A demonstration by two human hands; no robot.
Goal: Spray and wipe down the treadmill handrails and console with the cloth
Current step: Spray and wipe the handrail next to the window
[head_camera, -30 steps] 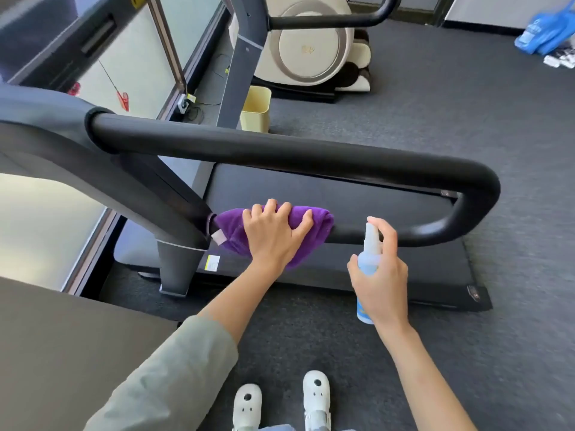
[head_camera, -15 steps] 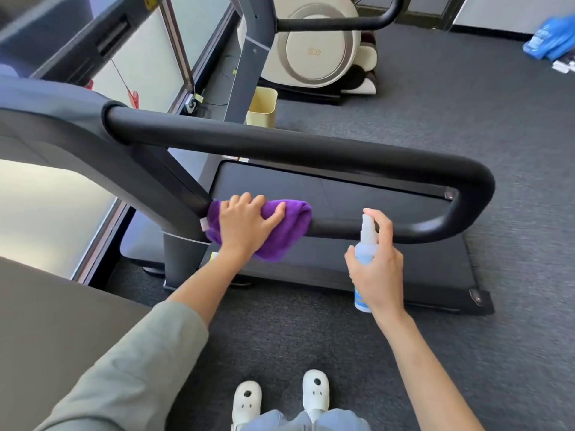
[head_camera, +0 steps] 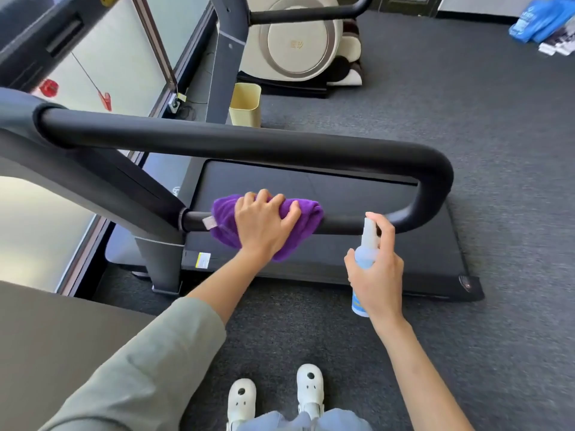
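Her left hand (head_camera: 264,225) curls over a folded purple cloth (head_camera: 306,217), pressing it around the treadmill's lower black padded handrail (head_camera: 413,209). The right hand (head_camera: 378,275) grips a translucent blue spray bottle (head_camera: 367,244) upright just beside it, forefinger on the nozzle.

A small pale yellow plastic bin (head_camera: 245,104) stands on the dark grey carpeted floor (head_camera: 466,119), beside a grey metal upright post (head_camera: 222,66). Behind the bin sits a cream-coloured machine with a large round housing (head_camera: 298,42). Blue plastic bags (head_camera: 538,20) lie at the far right. Frosted glass wall panels (head_camera: 102,70) carry red stickers (head_camera: 49,87). A pair of white perforated clogs (head_camera: 275,396) rests on the carpet.
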